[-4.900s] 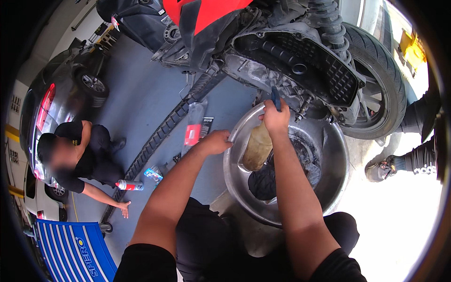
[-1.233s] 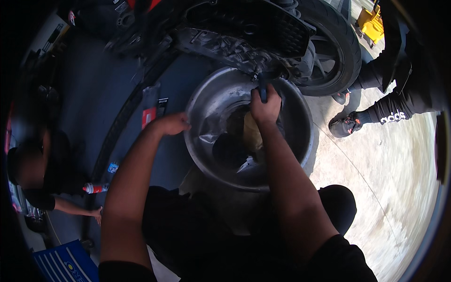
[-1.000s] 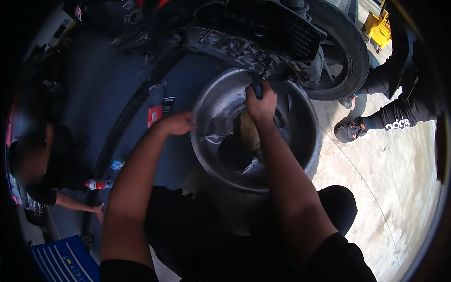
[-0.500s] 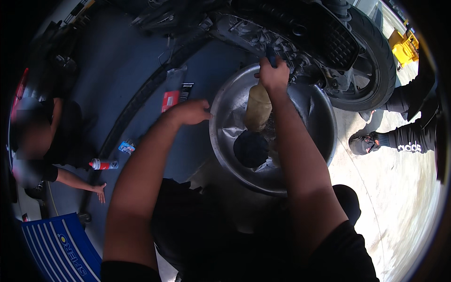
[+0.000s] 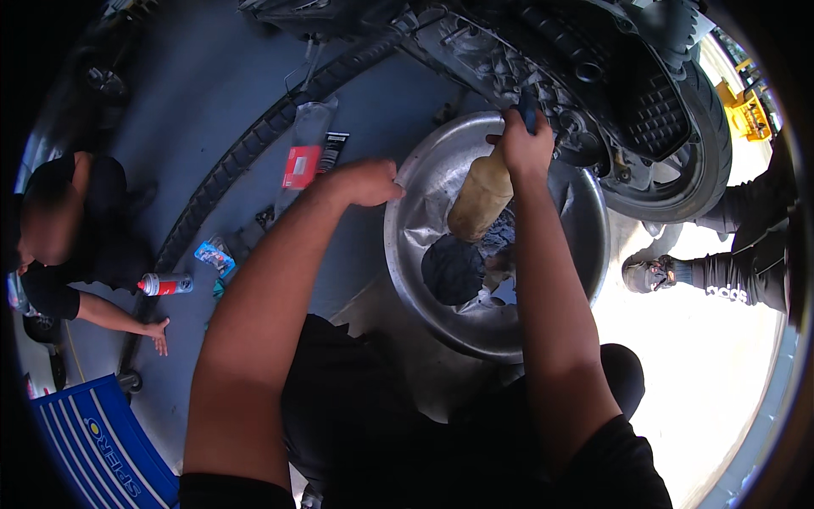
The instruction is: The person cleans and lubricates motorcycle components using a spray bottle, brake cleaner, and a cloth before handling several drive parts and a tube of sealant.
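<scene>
With my right hand (image 5: pixel 524 148) I grip a dark-handled spray tool (image 5: pixel 526 110) with a dirty tan bottle (image 5: pixel 471 208) hanging below it. Its tip is up against the grimy exposed engine casing (image 5: pixel 483 59) of a scooter; whether it touches is unclear. My left hand (image 5: pixel 370 180) has its curled fingers on the left rim of a large steel basin (image 5: pixel 403 293). Inside the basin lie a dark round bundle (image 5: pixel 451 270) and a crumpled wet grey mass (image 5: pixel 498 229).
A ridged ramp (image 5: pixel 246 153), bottle with red label (image 5: pixel 301 165), black tube (image 5: pixel 332 148), aerosol can (image 5: pixel 165 284) and blue packet (image 5: pixel 216 254) lie left. A crouching person (image 5: pixel 76 229) is at far left, blue creeper board (image 5: pixel 85 433) below. Rear wheel (image 5: pixel 695 170), standing person's shoe (image 5: pixel 646 276), yellow bucket (image 5: pixel 746 110) are right.
Compared with a second ago, my right hand and the tool have moved right and up in view, as has the scooter. My left hand still sits at the basin's rim.
</scene>
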Available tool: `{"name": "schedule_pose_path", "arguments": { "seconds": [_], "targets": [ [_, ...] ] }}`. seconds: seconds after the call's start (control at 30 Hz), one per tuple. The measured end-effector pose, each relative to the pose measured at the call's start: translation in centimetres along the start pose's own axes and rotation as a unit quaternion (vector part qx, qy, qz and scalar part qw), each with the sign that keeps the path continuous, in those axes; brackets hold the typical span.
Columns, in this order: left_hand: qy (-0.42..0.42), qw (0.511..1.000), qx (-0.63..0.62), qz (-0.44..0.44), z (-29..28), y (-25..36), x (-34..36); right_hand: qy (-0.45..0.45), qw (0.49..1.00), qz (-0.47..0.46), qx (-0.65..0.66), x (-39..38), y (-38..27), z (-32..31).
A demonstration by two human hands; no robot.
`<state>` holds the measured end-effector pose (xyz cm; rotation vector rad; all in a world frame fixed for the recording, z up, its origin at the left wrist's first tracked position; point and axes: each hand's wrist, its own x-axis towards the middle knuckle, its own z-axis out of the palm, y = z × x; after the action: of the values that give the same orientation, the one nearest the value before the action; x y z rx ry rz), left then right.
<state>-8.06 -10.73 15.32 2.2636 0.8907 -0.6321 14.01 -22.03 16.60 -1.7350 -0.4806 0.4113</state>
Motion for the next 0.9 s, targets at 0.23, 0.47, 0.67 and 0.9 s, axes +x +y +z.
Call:
{"name": "schedule_pose_path", "arguments": {
  "seconds": [0.23, 0.47, 0.67, 0.9],
  "targets": [
    [0.153, 0.988, 0.022, 0.004, 0.3, 0.7, 2.2, -0.084, 0.995, 0.029, -0.049, 0.1, -0.8, -4.5],
    [0.244, 0.964, -0.042, 0.093, -0.4, 2.3, 4.8, -0.317, 0.944, -0.051, -0.073, -1.3, -6.7, -17.0],
    [0.234, 0.962, -0.072, 0.121, 0.0, 2.5, 5.7, -0.108, 0.940, -0.210, -0.247, -5.9, -7.5, -35.7],
    [0.177, 0.967, -0.164, 0.085, 1.0, 0.2, 4.3, 0.105, 0.972, 0.014, -0.209, -6.1, 9.2, -47.0]
  ]
}}
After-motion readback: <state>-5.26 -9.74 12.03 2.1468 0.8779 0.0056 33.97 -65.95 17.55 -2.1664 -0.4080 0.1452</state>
